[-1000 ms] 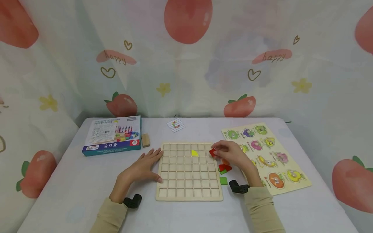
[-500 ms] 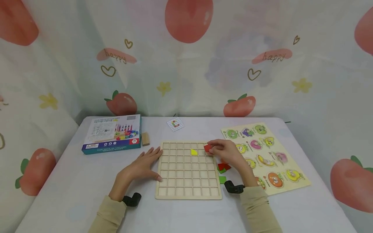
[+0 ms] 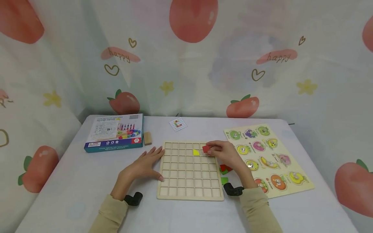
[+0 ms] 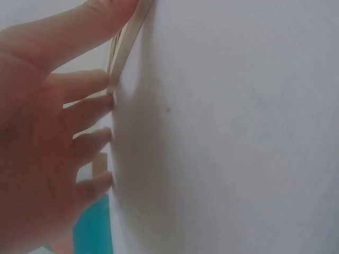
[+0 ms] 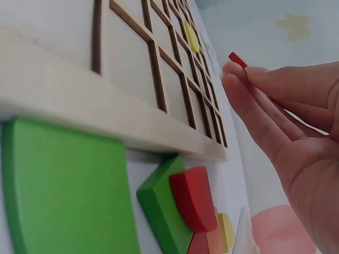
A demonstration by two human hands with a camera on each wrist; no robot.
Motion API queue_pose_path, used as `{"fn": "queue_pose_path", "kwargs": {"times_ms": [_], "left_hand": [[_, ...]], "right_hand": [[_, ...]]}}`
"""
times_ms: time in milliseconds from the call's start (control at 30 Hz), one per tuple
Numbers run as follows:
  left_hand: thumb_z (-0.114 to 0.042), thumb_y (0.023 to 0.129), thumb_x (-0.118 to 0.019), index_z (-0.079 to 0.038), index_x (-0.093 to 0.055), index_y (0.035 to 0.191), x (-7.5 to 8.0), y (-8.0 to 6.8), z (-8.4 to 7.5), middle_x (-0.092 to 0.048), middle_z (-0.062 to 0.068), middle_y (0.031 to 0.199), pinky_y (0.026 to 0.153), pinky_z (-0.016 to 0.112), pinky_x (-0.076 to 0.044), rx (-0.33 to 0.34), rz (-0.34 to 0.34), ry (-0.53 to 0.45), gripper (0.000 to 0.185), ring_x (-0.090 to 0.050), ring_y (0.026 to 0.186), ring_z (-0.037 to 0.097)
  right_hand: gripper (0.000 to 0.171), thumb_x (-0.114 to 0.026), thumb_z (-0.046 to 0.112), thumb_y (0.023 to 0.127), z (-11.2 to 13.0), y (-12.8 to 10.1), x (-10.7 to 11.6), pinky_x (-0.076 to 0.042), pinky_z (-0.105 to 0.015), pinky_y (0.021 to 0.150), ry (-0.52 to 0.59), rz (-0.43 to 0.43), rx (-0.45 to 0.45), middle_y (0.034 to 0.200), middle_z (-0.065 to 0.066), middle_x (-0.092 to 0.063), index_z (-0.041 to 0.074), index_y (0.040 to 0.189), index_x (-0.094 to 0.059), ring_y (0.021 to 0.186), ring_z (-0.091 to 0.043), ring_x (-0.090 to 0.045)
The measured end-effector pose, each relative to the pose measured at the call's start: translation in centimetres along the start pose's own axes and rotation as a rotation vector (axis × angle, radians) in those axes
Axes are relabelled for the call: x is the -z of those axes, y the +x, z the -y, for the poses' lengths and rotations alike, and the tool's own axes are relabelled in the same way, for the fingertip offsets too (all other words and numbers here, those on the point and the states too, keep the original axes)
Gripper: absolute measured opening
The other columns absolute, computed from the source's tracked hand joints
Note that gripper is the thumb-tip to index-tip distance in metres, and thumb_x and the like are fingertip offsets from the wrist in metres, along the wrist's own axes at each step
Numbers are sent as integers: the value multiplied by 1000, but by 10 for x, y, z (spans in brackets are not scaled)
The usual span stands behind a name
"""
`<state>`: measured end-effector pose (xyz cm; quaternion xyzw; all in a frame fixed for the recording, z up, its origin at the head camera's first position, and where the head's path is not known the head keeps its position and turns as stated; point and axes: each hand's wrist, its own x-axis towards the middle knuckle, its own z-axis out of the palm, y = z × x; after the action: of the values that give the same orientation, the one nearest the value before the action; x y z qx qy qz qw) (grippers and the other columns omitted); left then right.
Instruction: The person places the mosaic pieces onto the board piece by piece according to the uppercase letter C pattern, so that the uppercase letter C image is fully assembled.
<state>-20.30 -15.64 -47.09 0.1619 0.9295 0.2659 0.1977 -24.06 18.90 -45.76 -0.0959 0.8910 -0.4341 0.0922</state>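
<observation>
Right hand [image 3: 228,154] pinching a small red piece [image 3: 206,149] over the wooden grid board [image 3: 190,192] near its top right, piece mostly hidden by fingertips [image 5: 238,79], left hand [image 3: 142,166] flat, fingers straight against the board's left edge

small flat red tile [image 3: 206,149] is pinched at the fingertips and held just over the far right part of the pale wooden grid board [image 3: 189,191], which lies flat on the surface with one yellow tile [image 3: 196,152] sitting in a cell right beside it
</observation>
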Motion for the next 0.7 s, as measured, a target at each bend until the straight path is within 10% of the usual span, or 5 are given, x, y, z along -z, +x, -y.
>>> {"fn": "queue_pose_path", "kwargs": {"times_ms": [700], "left_hand": [[-42, 75, -91, -12, -31, 163, 1, 1, 1, -19, 7, 173, 129, 59, -4, 14, -1, -1, 111, -6, 161, 33]], "right_hand": [[28, -79, 12, 90, 28, 26, -26, -56, -32, 82, -180, 118, 146, 95, -7, -76, 1, 115, -76, 85, -15, -69]]}}
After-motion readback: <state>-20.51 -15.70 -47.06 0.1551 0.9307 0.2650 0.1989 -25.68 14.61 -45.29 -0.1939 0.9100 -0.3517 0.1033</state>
